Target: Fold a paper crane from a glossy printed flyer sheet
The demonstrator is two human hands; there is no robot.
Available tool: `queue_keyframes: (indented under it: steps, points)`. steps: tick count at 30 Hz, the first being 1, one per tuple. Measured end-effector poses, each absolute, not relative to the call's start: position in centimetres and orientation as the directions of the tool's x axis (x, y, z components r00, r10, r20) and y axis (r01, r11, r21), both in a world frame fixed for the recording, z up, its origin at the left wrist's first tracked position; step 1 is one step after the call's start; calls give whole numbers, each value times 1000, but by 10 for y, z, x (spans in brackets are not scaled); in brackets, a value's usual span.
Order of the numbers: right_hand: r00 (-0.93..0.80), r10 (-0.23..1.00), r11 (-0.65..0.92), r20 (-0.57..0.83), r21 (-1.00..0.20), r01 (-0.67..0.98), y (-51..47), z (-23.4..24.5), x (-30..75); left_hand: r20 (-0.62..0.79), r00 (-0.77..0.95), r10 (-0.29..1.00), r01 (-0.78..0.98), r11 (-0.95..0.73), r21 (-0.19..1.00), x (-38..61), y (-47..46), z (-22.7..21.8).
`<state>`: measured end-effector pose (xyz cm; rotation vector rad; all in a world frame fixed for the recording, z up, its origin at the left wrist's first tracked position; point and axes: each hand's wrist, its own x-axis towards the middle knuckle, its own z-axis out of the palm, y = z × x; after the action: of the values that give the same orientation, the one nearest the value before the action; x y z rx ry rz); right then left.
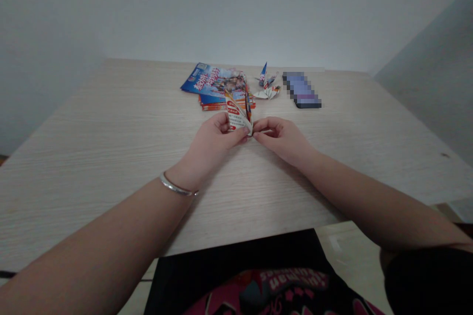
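Note:
Between my hands is a folded paper piece (238, 117), white with red labels and small print, its folds rising to narrow points. My left hand (218, 135) grips its lower left part, the thumb lying across the front near the bottom corner. A silver bangle circles that wrist. At the paper's lower right corner, my right hand (279, 137) has thumb and forefinger pinched at the edge. The paper is held just above the table, in front of a stack of printed leaflets (212, 81).
Behind the hands, two folded paper cranes (266, 89) stand right of the leaflets. A dark phone (301, 89) with a blurred screen lies farther right. The pale wooden table (111, 123) meets a wall at its far edge.

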<state>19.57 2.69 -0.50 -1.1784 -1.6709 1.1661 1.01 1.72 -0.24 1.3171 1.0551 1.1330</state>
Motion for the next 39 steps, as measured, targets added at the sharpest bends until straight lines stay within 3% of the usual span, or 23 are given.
queue_keyframes:
  steps: [3,9,14,19,26,34,39]
  points:
    - [-247,958,232,146,-901,367,25,-5,196,34,169,985,-45,-27,999,12,17,-3]
    - [-232,875,483,424,-740,468,23,-6,195,11,181,983,-154,17,988,13,17,-5]
    - [-289,773,620,564,-577,533,22,-3,194,97,179,979,47,-107,993,14,16,5]
    - [-330,737,651,590,-489,580,21,-1,194,102,151,983,153,-125,980,15,13,13]
    - [-292,779,605,555,-545,580,23,-1,194,115,124,986,163,-134,977,15,13,11]
    - [-180,938,346,296,-780,520,25,-4,193,205,193,960,188,-241,952,11,18,-2]
    - [-191,942,334,276,-828,450,26,-3,194,210,205,956,251,-259,933,10,18,-2]
